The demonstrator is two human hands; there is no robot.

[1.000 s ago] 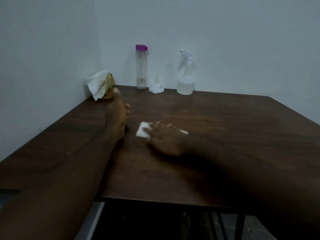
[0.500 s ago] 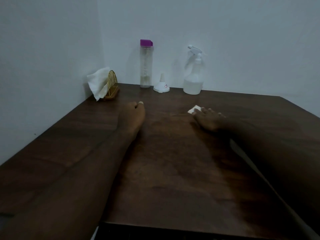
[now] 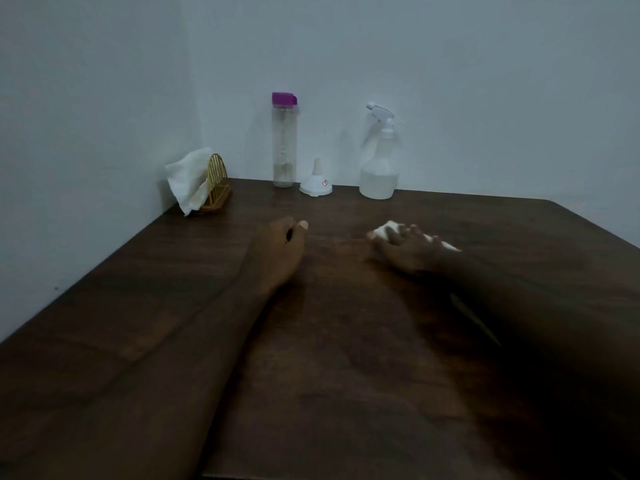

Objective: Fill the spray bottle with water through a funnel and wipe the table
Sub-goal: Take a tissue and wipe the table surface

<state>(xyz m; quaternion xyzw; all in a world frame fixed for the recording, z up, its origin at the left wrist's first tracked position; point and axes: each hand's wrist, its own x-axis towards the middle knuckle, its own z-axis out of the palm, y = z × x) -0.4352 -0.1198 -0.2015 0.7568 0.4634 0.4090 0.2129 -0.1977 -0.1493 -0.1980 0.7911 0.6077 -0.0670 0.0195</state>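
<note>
View from a person's head, looking down over a dark wooden bench (image 3: 346,358) set in the corner of a pale room. The right hand (image 3: 407,244) lies palm down in the far middle of the bench, its fingers (image 3: 417,232) spread loosely and pressing a white tissue (image 3: 382,231) flat on the wood. The tissue sits directly under those fingers. Its long axis runs left to right, and a pale end shows on each side of the hand, so a wiping stroke would likely travel sideways along that line. The left hand (image 3: 277,251) rests on the bench well apart to the left, fingers curled in with the thumb on top, nothing visible in it. The right hand is plainly the one on the tissue. Against the back wall, beyond the hands, stands the spray bottle (image 3: 379,168) with its trigger head fitted and clear liquid in its lower part. It is nearer the right hand than the left. To its left a white funnel (image 3: 316,183) stands mouth down, spout up. Left of that is a tall clear water bottle (image 3: 284,143) with a purple lid, seemingly almost empty. In the corner, a gold wire napkin holder (image 3: 217,183) holds white napkins (image 3: 187,180) that droop out towards the left wall
</note>
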